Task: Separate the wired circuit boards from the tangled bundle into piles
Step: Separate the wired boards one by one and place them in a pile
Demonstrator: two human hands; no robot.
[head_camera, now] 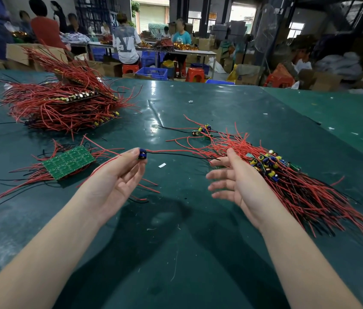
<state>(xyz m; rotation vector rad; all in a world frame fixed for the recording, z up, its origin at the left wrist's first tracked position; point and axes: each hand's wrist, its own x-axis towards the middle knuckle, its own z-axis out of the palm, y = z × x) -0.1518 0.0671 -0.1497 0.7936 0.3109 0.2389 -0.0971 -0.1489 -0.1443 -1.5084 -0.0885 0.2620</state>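
My left hand (118, 172) pinches a small wired circuit board (142, 154) between thumb and fingertips; its red and black wires run right toward the pile. My right hand (231, 177) hovers open, fingers spread, just left of a pile of small wired boards (287, 181) with red and black leads. A green panel of boards (70, 162) lies face down on wires to the left. A big tangled bundle of boards and red wires (60, 103) sits at the far left. A few loose wired boards (202, 131) lie farther back.
The green table (187, 241) carries small scraps of paper and wire bits. Beyond its far edge are blue crates (152, 73), red stools, cardboard boxes and several people at other benches.
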